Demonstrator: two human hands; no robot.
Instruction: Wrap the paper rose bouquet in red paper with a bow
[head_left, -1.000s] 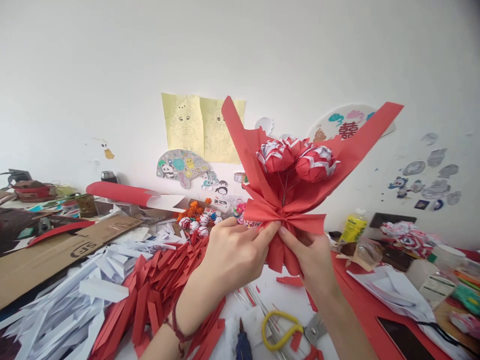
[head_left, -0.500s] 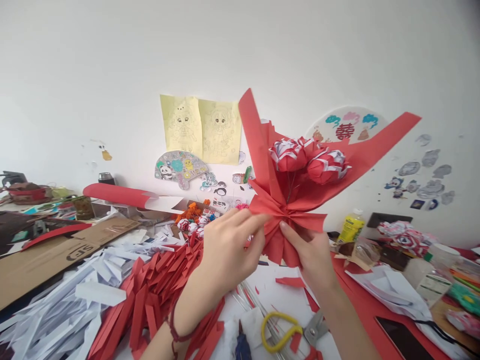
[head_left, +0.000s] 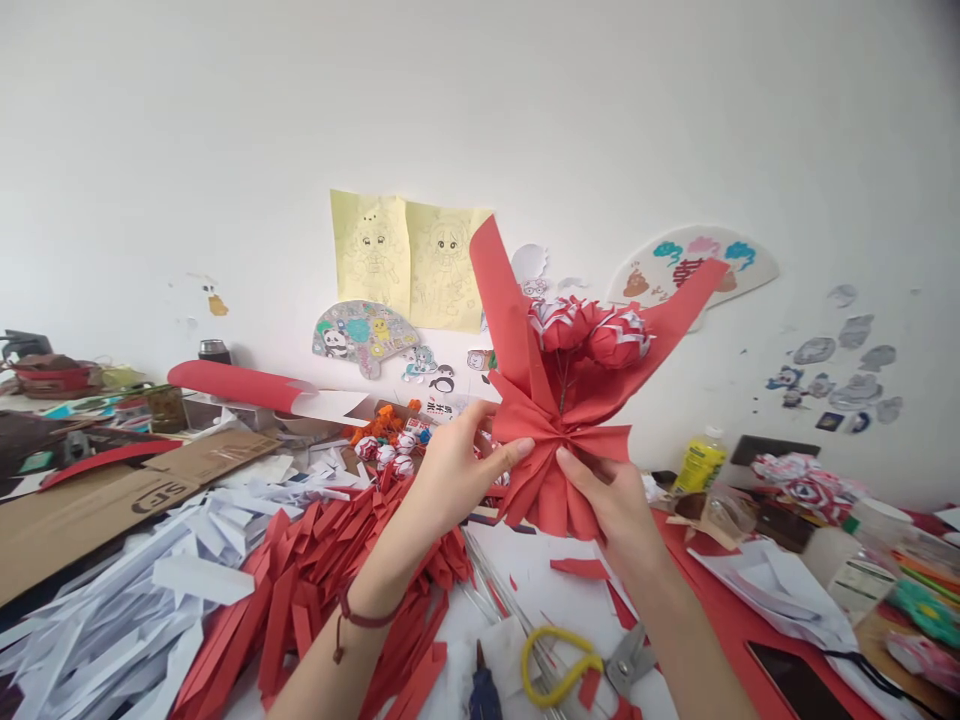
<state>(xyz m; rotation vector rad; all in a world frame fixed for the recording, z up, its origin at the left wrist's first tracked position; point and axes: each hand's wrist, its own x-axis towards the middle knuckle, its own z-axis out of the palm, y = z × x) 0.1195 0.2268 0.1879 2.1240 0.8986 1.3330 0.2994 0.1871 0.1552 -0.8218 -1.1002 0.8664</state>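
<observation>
A paper bouquet is held up in front of me, its red wrapping gathered at a pleated waist. Inside it, red-and-white paper flowers stand on thin wire stems. My right hand grips the waist, thumb pressed on the front folds and the other fingers behind. On the opposite side, my left hand holds the wrapping's left edge, its thumb across the front pleats and its fingertips hidden behind the paper. Below lie yellow-handled scissors and a dark blue tool with a pointed tip.
Red paper strips and white paper strips are heaped to the left, beside cardboard. Thin wires lie under the bouquet. A yellow bottle, a phone and more paper flowers are at right.
The bouquet has turned and its top has shifted left and slightly down. My left hand has opened its bent fingers and moved its thumb onto the pleats. My right hand keeps its grip.
</observation>
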